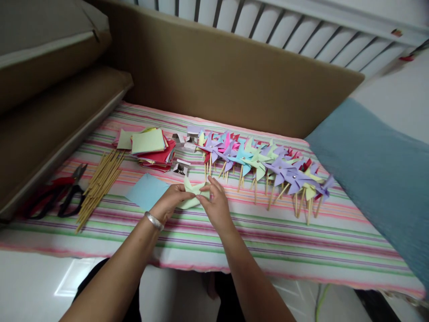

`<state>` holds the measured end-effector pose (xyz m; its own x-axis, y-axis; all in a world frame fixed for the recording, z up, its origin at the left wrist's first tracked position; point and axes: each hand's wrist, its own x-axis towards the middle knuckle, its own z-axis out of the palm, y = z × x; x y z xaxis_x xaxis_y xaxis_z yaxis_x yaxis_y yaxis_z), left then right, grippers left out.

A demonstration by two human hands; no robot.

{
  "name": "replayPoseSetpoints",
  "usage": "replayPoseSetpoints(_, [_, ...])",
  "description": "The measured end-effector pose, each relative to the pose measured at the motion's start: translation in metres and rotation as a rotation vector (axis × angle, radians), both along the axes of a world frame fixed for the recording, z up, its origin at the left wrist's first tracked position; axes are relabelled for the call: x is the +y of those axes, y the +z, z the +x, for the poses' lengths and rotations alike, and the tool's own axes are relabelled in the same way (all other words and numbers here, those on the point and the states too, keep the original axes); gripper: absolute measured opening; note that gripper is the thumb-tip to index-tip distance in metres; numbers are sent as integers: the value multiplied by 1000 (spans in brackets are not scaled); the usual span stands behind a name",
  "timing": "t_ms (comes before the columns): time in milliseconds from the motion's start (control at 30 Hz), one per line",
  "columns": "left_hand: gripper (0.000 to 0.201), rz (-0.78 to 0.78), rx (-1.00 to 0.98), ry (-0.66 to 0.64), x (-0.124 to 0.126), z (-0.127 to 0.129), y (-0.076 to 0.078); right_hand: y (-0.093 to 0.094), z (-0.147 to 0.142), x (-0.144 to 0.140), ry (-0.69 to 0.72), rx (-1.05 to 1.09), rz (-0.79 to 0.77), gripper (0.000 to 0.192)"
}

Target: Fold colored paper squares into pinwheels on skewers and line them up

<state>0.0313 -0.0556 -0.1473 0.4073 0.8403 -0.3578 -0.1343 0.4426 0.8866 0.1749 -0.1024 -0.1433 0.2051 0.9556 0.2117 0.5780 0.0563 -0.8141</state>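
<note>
Between my two hands is a pale green paper pinwheel (189, 203) with its corners curled inward. My left hand (172, 201), with a silver bangle at the wrist, pinches the paper near its centre. My right hand (216, 203) pinches the right side, its fingertips close to the left thumb. Whether a pin sits at the centre is too small to tell. A light blue paper sheet (144, 192) lies flat just left of my left hand. Behind my hands stands a small open box (182, 168) with small metal pieces in it.
Finished pinwheels (258, 158) on sticks lie in a long pile at the right. At the left are wooden sticks (100, 188), black-handled scissors (72, 192) and a stack of coloured paper (149, 143). A striped cloth (268, 255) covers the surface, with a brown board (228, 76) behind.
</note>
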Motion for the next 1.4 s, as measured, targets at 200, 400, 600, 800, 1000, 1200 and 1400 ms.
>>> replayPoseSetpoints(200, [16,105,185,-105,-1,2,0,18,11,-4,18,-25,-68,51])
replayPoseSetpoints(400, [16,246,246,-324,-5,5,-6,11,21,-3,160,-17,-311,41])
replayPoseSetpoints(600, [9,298,238,-361,-7,6,-5,11,29,-4,250,29,-290,26])
replayPoseSetpoints(800, [10,307,204,-343,-7,9,-9,18,24,-7,311,-21,-299,29])
replayPoseSetpoints(1000, [10,334,250,-223,-5,9,-8,20,20,-4,227,57,-290,33])
replayPoseSetpoints(1200, [41,104,-70,80,-8,10,4,17,23,5,3,621,-240,33])
replayPoseSetpoints(1400, [22,-52,-313,21,-19,21,2,13,8,6,-24,856,-152,32])
